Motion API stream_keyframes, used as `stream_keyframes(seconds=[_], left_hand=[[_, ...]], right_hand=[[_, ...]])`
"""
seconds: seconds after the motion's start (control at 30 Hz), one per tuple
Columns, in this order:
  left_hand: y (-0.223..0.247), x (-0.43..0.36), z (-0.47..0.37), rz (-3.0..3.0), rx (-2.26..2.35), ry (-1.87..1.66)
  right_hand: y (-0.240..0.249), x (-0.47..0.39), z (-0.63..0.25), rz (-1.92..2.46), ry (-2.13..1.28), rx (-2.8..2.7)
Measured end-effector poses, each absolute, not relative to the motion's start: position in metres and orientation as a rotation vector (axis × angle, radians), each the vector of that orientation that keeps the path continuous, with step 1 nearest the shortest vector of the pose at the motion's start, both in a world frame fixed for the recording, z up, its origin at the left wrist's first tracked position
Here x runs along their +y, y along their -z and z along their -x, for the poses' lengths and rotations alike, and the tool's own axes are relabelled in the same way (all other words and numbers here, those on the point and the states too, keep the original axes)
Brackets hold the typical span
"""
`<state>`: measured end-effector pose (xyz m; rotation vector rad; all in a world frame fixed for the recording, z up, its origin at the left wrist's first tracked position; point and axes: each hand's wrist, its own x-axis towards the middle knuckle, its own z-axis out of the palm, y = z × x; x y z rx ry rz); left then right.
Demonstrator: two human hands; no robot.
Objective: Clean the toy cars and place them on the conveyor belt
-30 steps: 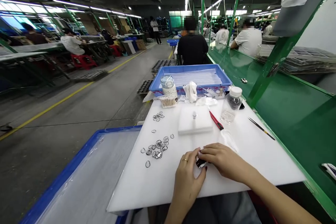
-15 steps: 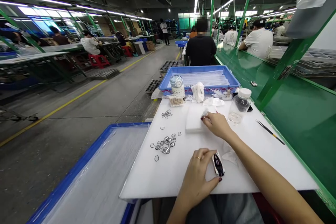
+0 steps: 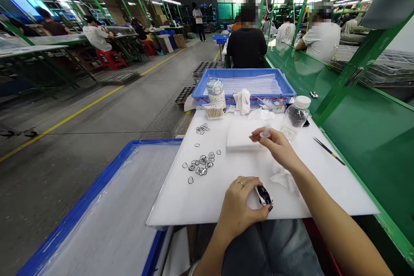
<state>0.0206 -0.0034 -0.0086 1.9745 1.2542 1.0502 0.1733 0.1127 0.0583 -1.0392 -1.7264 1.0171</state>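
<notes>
Near the front edge of the white work surface [image 3: 174, 198], my left hand [image 3: 241, 205] grips a small white and black toy car [image 3: 264, 195] between thumb and fingers. My right hand [image 3: 274, 140] is raised beside a white foam pad [image 3: 241, 136], its fingers pinched on a small translucent piece [image 3: 265, 133]. Crumpled clear film [image 3: 281, 177] lies under the right forearm, beyond the car. Several dark-rimmed rings [image 3: 202, 161] are scattered on the left of the surface, with a smaller group [image 3: 202, 128] behind them.
At the back stand a jar [image 3: 216, 90], cotton swabs [image 3: 215, 112], tissue [image 3: 242, 101] and a clear bottle [image 3: 296, 114]. Tweezers [image 3: 329, 151] lie at the right. A blue tray [image 3: 200, 84] stands behind, a larger one [image 3: 129, 148] at the left. People sit farther off.
My right hand has lifted off the foam pad and turned, with the translucent piece in its fingers. My left hand has closed in on the car, which is tilted. The view has tipped down slightly.
</notes>
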Motion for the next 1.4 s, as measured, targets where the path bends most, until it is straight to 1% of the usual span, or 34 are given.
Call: stream_keyframes(seconds=[0.07,0.27,0.37,0.47,0.57,0.63,0.73,0.97,1.4], left_hand=[[0.007,-0.003,-0.02,-1.936,1.264,-1.086],[0.002,-0.001,-0.019,-1.871,1.303,-1.121],[0.003,0.0,-0.018,-1.856,1.3,-1.134],[0.003,0.001,-0.018,-1.824,1.293,-1.155],[0.003,0.001,-0.018,-1.795,1.3,-1.167],[0.002,0.002,-0.019,-1.777,1.308,-1.172],[0.001,0.003,-0.019,-1.771,1.306,-1.176],[0.001,0.002,-0.019,-1.774,1.299,-1.188],[0.0,0.003,-0.019,-1.811,1.302,-1.195]], right_hand=[[-0.054,0.093,-0.171,0.923,-1.144,-1.554],[-0.023,0.066,-0.16,0.975,-1.003,-1.387],[-0.015,0.063,-0.159,1.071,-1.066,-1.389],[-0.032,0.051,-0.159,1.002,-1.108,-1.337],[-0.061,0.036,-0.159,0.778,-1.22,-1.221],[-0.072,0.028,-0.157,0.649,-1.317,-1.177],[-0.07,0.023,-0.155,0.559,-1.395,-1.111],[-0.06,0.027,-0.152,0.54,-1.474,-1.023],[-0.064,0.025,-0.146,0.599,-1.43,-1.022]])
